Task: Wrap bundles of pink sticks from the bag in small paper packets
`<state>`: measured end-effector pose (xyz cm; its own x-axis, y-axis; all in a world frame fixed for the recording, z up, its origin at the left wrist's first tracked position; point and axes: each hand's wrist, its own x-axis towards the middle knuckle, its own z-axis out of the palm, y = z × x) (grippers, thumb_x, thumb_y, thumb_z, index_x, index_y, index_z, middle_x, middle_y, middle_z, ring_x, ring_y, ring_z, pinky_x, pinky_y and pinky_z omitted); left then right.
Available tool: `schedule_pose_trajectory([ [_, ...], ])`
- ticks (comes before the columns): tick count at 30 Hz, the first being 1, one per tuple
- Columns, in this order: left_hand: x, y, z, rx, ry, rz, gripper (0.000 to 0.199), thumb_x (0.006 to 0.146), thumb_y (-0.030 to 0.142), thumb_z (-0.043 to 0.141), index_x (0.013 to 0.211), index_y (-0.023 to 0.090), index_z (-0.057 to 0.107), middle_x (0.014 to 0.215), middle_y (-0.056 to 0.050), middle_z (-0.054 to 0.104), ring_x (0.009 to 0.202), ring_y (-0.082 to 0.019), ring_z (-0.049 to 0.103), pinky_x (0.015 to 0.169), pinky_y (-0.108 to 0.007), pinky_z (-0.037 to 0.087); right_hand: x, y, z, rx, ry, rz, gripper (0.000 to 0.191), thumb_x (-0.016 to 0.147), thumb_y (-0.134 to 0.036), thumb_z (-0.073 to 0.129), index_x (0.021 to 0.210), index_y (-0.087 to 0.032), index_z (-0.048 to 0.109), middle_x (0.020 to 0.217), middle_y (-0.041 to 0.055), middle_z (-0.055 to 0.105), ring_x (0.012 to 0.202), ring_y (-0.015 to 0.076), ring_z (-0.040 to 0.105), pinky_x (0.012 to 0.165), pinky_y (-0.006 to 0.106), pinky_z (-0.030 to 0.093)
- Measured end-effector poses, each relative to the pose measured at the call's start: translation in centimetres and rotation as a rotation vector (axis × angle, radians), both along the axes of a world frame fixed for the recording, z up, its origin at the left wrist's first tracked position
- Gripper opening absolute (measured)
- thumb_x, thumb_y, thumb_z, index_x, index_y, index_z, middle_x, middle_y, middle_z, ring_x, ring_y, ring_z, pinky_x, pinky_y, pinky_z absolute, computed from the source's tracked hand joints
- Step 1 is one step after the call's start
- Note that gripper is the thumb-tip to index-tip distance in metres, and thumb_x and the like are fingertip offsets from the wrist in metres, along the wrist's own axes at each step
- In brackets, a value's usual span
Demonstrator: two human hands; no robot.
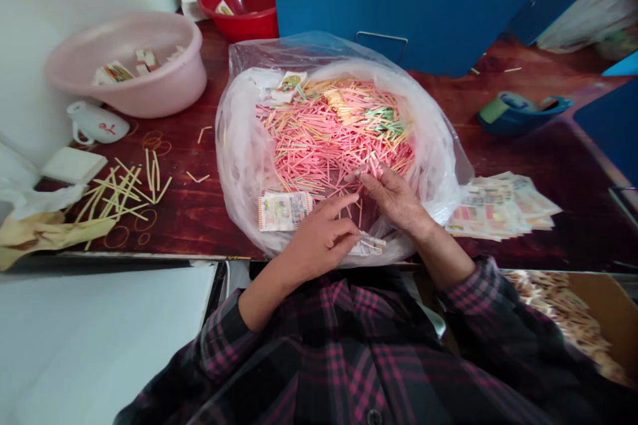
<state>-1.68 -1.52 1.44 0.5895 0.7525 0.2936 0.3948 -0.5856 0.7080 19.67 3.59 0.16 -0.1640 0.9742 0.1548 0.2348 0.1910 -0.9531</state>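
A clear plastic bag (239, 146) lined with white film sits on the table, heaped with thin pink sticks (323, 139), some pale or green. My right hand (393, 199) rests at the near side of the heap, its fingertips pinching a few sticks. My left hand (319, 239) is at the bag's near rim, gripping a small printed paper packet (367, 244) between thumb and fingers. A flat printed paper card (284, 211) lies just beyond my left fingers on the bag's inner edge. Another printed slip (289, 86) lies at the far rim.
The dark red wooden table (543, 166) holds a pink basin (149, 83) of printed packets, a red bowl (239, 6), a white mug (94, 123), loose pale sticks (119, 192), a printed paper stack (503, 206) and a blue-and-green roll holder (521, 113). A cardboard box (593, 305) stands low at the right.
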Motion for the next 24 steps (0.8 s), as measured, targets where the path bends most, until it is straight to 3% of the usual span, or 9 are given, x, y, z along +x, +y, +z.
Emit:
schedule_pose_trajectory([
  [5,-0.3,0.3,0.7,-0.038,-0.119,0.060,0.017,0.101,0.029,0.065,0.092,0.021,0.077,0.164,-0.014,0.056,0.142,-0.031,0.061,0.113,-0.051,0.053,0.1,-0.1,0.0,0.038,-0.019,0.017,0.048,0.097,-0.071,0.060,0.092,-0.024,0.070,0.092,0.0033,0.072,0.090,0.0217,0.066,0.091,0.039,0.055],
  [9,-0.2,1.7,1.4,-0.002,-0.181,0.110,0.016,0.101,0.029,0.065,0.091,0.022,0.076,0.166,-0.011,0.053,0.137,-0.026,0.064,0.115,-0.048,0.052,0.2,-0.4,0.0,-0.006,-0.057,0.116,0.048,0.097,-0.071,0.060,0.091,-0.025,0.070,0.091,0.0026,0.072,0.084,0.0208,0.065,0.087,0.040,0.056],
  [13,0.3,2.9,1.2,0.025,-0.210,0.126,0.015,0.101,0.027,0.064,0.091,0.021,0.074,0.132,-0.012,0.076,0.124,-0.023,0.070,0.106,-0.042,0.055,0.3,-0.5,-0.2,0.028,-0.052,0.212,0.034,0.097,-0.059,0.065,0.095,-0.027,0.075,0.094,0.0021,0.076,0.092,0.0225,0.069,0.093,0.041,0.058],
  [16,0.5,3.3,0.8,0.047,-0.223,0.190,0.015,0.099,0.023,0.063,0.087,0.021,0.072,0.107,-0.007,0.077,0.105,-0.019,0.072,0.097,-0.036,0.056,0.5,-0.3,-0.4,0.076,-0.099,0.270,0.025,0.096,-0.045,0.066,0.105,-0.027,0.079,0.105,0.0035,0.080,0.105,0.0232,0.073,0.105,0.044,0.057],
  [20,0.0,3.5,0.5,0.043,-0.251,0.260,0.013,0.097,0.021,0.064,0.087,0.021,0.072,0.099,-0.004,0.076,0.096,-0.018,0.070,0.090,-0.033,0.055,0.9,0.1,-0.6,0.051,-0.103,0.162,0.037,0.095,-0.040,0.065,0.128,-0.027,0.076,0.135,0.0066,0.076,0.129,0.0242,0.068,0.121,0.048,0.046],
  [22,-0.5,3.5,0.5,0.039,-0.247,0.288,0.013,0.098,0.025,0.065,0.087,0.022,0.072,0.097,-0.004,0.075,0.095,-0.018,0.070,0.090,-0.033,0.056,0.9,0.2,-0.7,0.009,-0.053,0.111,0.037,0.094,-0.043,0.068,0.126,-0.027,0.077,0.129,0.0055,0.078,0.121,0.0239,0.071,0.115,0.045,0.051],
  [24,-0.9,3.5,0.6,0.044,-0.222,0.325,0.013,0.098,0.027,0.066,0.088,0.022,0.073,0.104,-0.005,0.076,0.103,-0.020,0.071,0.096,-0.037,0.055,0.7,0.3,-0.6,-0.025,-0.005,0.079,0.031,0.095,-0.047,0.069,0.114,-0.026,0.079,0.109,0.0026,0.080,0.102,0.0211,0.073,0.100,0.039,0.058],
])
